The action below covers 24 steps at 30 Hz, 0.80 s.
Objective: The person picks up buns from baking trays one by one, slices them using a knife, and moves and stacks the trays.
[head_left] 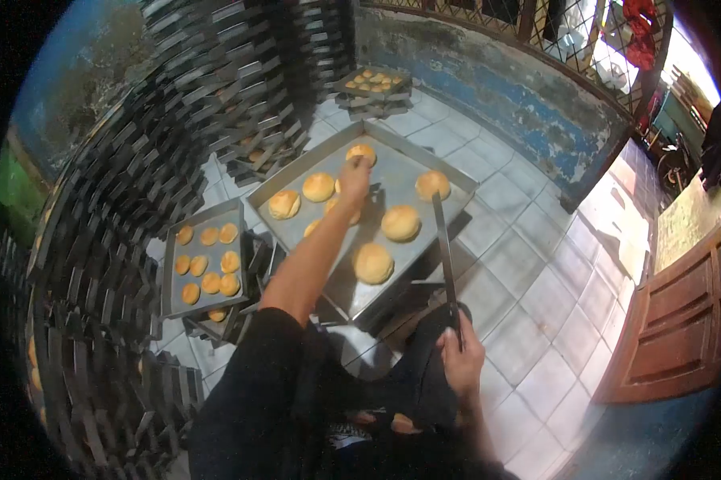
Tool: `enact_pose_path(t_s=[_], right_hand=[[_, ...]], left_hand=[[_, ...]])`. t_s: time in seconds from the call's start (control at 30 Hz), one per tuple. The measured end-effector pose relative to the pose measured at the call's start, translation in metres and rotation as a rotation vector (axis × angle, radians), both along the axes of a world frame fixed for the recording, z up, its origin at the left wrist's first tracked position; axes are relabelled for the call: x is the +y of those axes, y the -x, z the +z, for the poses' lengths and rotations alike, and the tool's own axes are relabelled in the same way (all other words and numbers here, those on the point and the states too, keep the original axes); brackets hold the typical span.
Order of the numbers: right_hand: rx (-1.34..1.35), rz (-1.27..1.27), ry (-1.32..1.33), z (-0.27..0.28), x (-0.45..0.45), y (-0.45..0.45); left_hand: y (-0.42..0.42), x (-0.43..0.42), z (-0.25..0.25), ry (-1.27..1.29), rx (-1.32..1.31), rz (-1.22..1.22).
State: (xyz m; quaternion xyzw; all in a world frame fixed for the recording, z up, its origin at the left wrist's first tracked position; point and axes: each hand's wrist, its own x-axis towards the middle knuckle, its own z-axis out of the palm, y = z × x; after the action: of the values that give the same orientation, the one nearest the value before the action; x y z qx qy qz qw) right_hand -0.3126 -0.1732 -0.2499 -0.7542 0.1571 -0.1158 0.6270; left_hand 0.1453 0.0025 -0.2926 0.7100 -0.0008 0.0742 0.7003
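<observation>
My left hand (355, 181) reaches over a large metal tray (412, 148) with fingers closed at the near edge of a round golden bun (361, 152). The hand partly hides the fingertips' contact and another bun behind the wrist. My right hand (461, 362) is wrapped round the handle of a long, narrow, flat-bladed knife (445, 248). The blade points away from me, and its tip overlaps a bun (432, 186) at the tray's right side. Two more buns, one browned (399, 223) and one nearer (373, 263), sit on the tray's near right part.
A smaller tray of buns (168, 276) stands at left on other trays. Tall stacks of metal trays (96, 264) line the left side. Another bun tray (347, 86) is at the back. White floor tiles (528, 272) and a wooden door (672, 320) lie to the right.
</observation>
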Motion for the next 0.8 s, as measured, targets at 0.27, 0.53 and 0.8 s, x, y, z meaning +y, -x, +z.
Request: enact_pose_path(t_s=[0.27,0.53,0.8], right_hand=[[-0.074,-0.012,0.222,-0.029,-0.036,-0.013],[-0.008,-0.029,0.155,-0.024,-0.04,-0.031],[-0.05,0.029,-0.006,0.009,-0.016,-0.056]], left_hand=[[-0.138,0.049,0.001,-0.807,-0.008,0.015],[-0.14,0.034,-0.008,-0.659,0.072,-0.252],[-0.04,0.003,0.044,-0.399,-0.024,-0.296]])
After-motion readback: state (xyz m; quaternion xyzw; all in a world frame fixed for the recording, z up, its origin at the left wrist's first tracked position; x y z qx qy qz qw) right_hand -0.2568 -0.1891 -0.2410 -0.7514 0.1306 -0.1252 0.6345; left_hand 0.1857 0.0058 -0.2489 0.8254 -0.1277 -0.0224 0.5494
